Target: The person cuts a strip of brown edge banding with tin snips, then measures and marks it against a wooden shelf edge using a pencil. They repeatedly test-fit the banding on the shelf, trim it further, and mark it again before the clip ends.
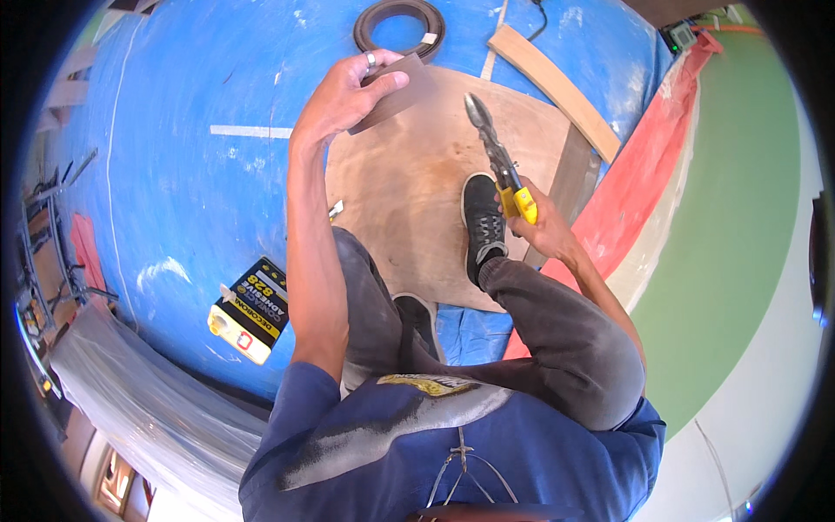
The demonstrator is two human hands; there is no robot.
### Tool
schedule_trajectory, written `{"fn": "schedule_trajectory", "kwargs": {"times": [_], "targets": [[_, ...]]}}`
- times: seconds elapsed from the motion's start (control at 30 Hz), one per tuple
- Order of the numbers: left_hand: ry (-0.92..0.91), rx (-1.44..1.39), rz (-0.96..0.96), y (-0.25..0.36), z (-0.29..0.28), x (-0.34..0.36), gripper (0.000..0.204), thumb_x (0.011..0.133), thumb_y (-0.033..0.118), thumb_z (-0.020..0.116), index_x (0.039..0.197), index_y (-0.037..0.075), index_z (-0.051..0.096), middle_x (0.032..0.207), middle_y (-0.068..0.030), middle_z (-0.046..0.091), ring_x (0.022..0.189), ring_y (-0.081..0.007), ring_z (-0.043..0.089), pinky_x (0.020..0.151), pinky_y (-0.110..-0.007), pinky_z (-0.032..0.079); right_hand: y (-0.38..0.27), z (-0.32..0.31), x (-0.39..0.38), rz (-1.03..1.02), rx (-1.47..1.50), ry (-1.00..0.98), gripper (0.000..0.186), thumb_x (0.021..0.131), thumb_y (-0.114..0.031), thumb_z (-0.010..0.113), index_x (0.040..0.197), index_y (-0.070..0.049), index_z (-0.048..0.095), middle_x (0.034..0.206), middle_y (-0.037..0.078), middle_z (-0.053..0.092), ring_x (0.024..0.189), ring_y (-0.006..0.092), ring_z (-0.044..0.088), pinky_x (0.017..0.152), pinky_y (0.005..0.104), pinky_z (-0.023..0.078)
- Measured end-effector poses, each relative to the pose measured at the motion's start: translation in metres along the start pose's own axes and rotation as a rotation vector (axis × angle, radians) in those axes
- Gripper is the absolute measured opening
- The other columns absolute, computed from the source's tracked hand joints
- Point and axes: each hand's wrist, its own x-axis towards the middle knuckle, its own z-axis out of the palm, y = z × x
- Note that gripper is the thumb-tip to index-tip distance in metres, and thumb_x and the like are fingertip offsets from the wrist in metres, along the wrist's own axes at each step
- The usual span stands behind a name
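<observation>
My left hand (344, 97) grips a short brown strip (416, 87), thumb on top and fingers around its edge, above a plywood board (396, 191) on the floor. Held upright in my right hand (541, 228) is a pair of tin snips (492, 143) with yellow and black handles. Their metal blades point away from me, apart from the strip. Beyond my left hand lies a coil of brown edge banding (364, 29) that looks similar in colour to the strip.
A blue sheet (191, 78) covers the floor. At left stands a black and yellow adhesive tin (261, 300). A curved wooden piece (557, 87) lies at far right, near a red sheet (600, 226) and a green surface (731, 174). My shoe (481, 213) rests on the plywood.
</observation>
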Motion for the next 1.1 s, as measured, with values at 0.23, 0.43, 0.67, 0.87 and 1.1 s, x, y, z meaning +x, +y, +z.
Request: {"fn": "schedule_trajectory", "kwargs": {"times": [0.23, 0.43, 0.67, 0.87, 1.1], "targets": [[0.058, 0.001, -0.007, 0.001, 0.024, 0.009, 0.029, 0.094, 0.026, 0.068, 0.116, 0.007, 0.071, 0.094, -0.0042, 0.072, 0.08, -0.0117, 0.063, 0.072, -0.029, 0.051, -0.004, 0.012, -0.007, 0.062, -0.001, 0.039, 0.059, 0.082, -0.006, 0.061, 0.14, -0.005, 0.048, 0.115, 0.008, 0.063, 0.103, 0.0175, 0.061, 0.092, 0.0343, 0.049], [0.038, 0.007, -0.045, -0.005, 0.03, 0.009, 0.028, 0.096, 0.026, 0.068, 0.117, 0.008, 0.071, 0.096, -0.0015, 0.072, 0.087, -0.011, 0.063, 0.08, -0.03, 0.051, -0.005, 0.014, 0.0, 0.015, -0.054, 0.057, 0.057, 0.083, -0.007, 0.062, 0.139, -0.003, 0.05, 0.113, 0.009, 0.064, 0.1, 0.0182, 0.062, 0.093, 0.0352, 0.05], [0.066, 0.0, -0.026, -0.004, 0.031, 0.005, 0.032, 0.094, 0.026, 0.067, 0.118, 0.006, 0.072, 0.096, -0.009, 0.074, 0.085, -0.0161, 0.066, 0.078, -0.033, 0.052, -0.011, 0.015, 0.004, 0.046, 0.022, 0.067, 0.059, 0.081, -0.006, 0.067, 0.138, -0.002, 0.053, 0.11, 0.014, 0.065, 0.103, 0.0242, 0.062, 0.095, 0.037, 0.047], [0.092, 0.02, -0.003, -0.006, 0.029, 0.006, 0.032, 0.093, 0.026, 0.067, 0.118, 0.005, 0.072, 0.095, -0.0091, 0.074, 0.082, -0.0154, 0.065, 0.077, -0.033, 0.052, -0.011, 0.015, 0.006, 0.046, 0.018, 0.06, 0.056, 0.082, -0.007, 0.067, 0.137, -0.003, 0.054, 0.109, 0.014, 0.066, 0.101, 0.0233, 0.062, 0.093, 0.0367, 0.048], [0.068, 0.025, -0.028, 0.004, 0.03, 0.007, 0.03, 0.094, 0.025, 0.066, 0.117, 0.006, 0.072, 0.094, -0.0069, 0.073, 0.081, -0.014, 0.064, 0.075, -0.032, 0.052, -0.011, 0.015, 0.009, 0.009, -0.021, 0.083, 0.054, 0.084, -0.008, 0.067, 0.136, -0.003, 0.055, 0.106, 0.015, 0.067, 0.098, 0.0233, 0.063, 0.091, 0.0361, 0.049]]}}
